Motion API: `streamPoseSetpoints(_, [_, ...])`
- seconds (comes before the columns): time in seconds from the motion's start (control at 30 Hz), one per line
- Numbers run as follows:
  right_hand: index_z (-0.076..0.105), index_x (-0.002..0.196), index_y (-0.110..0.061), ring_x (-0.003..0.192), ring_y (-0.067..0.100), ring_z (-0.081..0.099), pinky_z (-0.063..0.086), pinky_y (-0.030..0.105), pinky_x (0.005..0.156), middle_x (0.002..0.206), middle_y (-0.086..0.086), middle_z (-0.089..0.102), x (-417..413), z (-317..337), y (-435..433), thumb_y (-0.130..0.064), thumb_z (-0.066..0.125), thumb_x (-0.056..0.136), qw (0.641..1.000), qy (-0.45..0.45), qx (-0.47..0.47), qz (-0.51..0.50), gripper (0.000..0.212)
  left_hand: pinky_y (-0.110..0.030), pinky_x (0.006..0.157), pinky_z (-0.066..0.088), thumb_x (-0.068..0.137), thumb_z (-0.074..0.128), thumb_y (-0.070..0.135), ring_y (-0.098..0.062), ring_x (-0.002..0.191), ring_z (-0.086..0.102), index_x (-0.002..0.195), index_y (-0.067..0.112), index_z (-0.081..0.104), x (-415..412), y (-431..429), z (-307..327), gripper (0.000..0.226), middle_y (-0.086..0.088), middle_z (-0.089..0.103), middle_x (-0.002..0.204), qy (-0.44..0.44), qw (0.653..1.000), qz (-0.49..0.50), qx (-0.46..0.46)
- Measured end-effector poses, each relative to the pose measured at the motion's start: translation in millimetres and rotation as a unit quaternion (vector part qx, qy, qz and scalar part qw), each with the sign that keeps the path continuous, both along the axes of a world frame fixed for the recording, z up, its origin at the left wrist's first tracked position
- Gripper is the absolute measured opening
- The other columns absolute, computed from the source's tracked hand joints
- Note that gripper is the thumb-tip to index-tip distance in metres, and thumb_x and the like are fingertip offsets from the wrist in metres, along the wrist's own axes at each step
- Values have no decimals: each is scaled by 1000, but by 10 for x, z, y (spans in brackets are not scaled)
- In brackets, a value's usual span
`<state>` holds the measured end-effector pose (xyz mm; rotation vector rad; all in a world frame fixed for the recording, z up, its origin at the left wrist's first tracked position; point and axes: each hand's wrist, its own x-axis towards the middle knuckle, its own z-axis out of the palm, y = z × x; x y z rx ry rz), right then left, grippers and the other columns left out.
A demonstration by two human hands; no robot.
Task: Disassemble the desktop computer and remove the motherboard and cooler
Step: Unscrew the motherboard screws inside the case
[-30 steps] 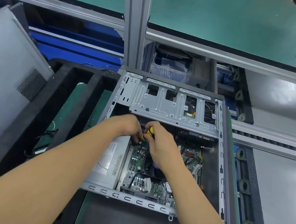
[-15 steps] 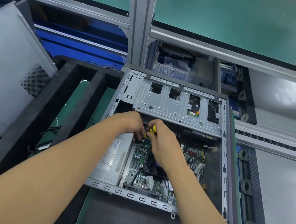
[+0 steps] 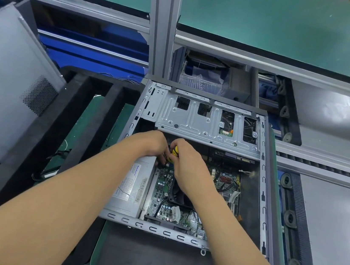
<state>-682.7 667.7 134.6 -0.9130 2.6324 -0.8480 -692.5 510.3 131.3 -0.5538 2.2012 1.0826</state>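
Head view: motherboard (image 3: 225, 183) seated in open case (image 3: 156, 230), cooler (image 3: 178, 196) on it under my right wrist. Right hand (image 3: 189, 165) clamped round yellow screwdriver (image 3: 174, 152) at board's far-left corner; left hand (image 3: 152, 145) curled beside it (can't tell what it pinches). Risk I see: tip slips, gouges board; loose screw drops beside power supply (image 3: 133, 184).

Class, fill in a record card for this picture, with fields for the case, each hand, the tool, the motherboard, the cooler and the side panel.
Case: computer case, lying flat, side open
Right hand: right hand grips the tool
Tool: yellow-handled tool, between both hands
Left hand: left hand, fingers curled beside the tool; any hold is hidden
Motherboard: motherboard, inside the case
Cooler: black fan, partly under the right wrist
Side panel: grey panel, left of the case
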Motion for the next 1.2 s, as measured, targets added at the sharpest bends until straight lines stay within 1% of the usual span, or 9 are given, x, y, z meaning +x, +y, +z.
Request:
streamPoseSetpoints(0.07, [46, 110, -22, 69, 8, 47, 35, 29, 55, 87, -6, 50, -8, 8, -19, -21, 49, 102, 1000, 6, 13, 12, 9, -41, 92, 55, 87, 59, 2, -27, 85, 72, 81, 6, 75, 15, -1, 34, 17, -13, 76, 89, 19, 999, -15, -25])
streamPoseSetpoints(0.17, [45, 111, -24, 71, 3, 46, 33, 21, 55, 88, -9, 47, -4, -6, 22, -20, 49, 102, 1000, 5, -9, 9, 11, -39, 92, 55, 87, 60, 3, -21, 78, 69, 82, 10, 76, 33, -2, 55, 19, -10, 76, 89, 30, 999, -12, -27])
streamPoseSetpoints(0.3, [45, 111, -23, 76, 16, 49, 43, 35, 64, 94, -3, 54, 10, -7, 70, -17, 50, 101, 1000, 1, -32, 0, 13, -39, 93, 55, 90, 58, 6, -14, 68, 70, 86, 12, 80, 33, 1, 52, 23, -4, 77, 78, 28, 1000, 2, -7])
streamPoseSetpoints(0.4, [45, 110, -24, 74, 8, 48, 41, 26, 61, 91, -6, 52, 10, -8, 75, -18, 49, 101, 1000, -7, -29, -3, 11, -40, 95, 54, 89, 59, 9, -8, 57, 68, 86, 12, 80, 33, 3, 52, 22, -3, 76, 76, 23, 1000, -2, -2])
streamPoseSetpoints(0.57, [46, 109, -23, 74, 5, 48, 37, 21, 60, 92, -6, 52, 10, -6, 77, -18, 50, 101, 999, -4, -33, -4, 10, -42, 95, 55, 89, 59, 8, -19, 74, 71, 86, 10, 80, 40, 2, 68, 22, -5, 77, 78, 20, 1000, 0, 5])
streamPoseSetpoints(0.8, [46, 108, -23, 75, 3, 48, 39, 27, 61, 89, -9, 49, 18, 12, 82, -18, 51, 101, 1000, -10, -30, -3, 10, -43, 94, 55, 90, 57, 3, -22, 76, 72, 85, 6, 79, 44, 12, 71, 23, -8, 76, 78, 17, 1000, 2, 19])
streamPoseSetpoints(0.93, [46, 106, -26, 76, -4, 47, 32, 14, 55, 83, -17, 45, 30, 1, 82, -17, 50, 101, 1000, -6, -25, 2, 11, -43, 95, 55, 91, 57, 8, -20, 75, 73, 80, 12, 79, 54, 14, 85, 25, -5, 76, 77, 10, 1000, -7, 4])
streamPoseSetpoints(1.0, [45, 105, -27, 77, -8, 46, 31, 14, 54, 83, -19, 45, 32, -1, 81, -16, 51, 101, 1000, -6, -22, 6, 14, -43, 96, 54, 90, 58, 8, -22, 82, 74, 80, 13, 80, 52, 16, 93, 24, -5, 77, 78, 9, 1000, -10, -1])
streamPoseSetpoints(1.2, [40, 100, -33, 79, -10, 46, 29, 16, 51, 82, -19, 45, 31, 3, 81, -17, 51, 101, 1000, -3, -23, 5, 19, -43, 95, 54, 91, 57, 9, -22, 79, 73, 80, 13, 79, 50, 6, 78, 25, -4, 76, 77, 12, 1000, -8, 3])
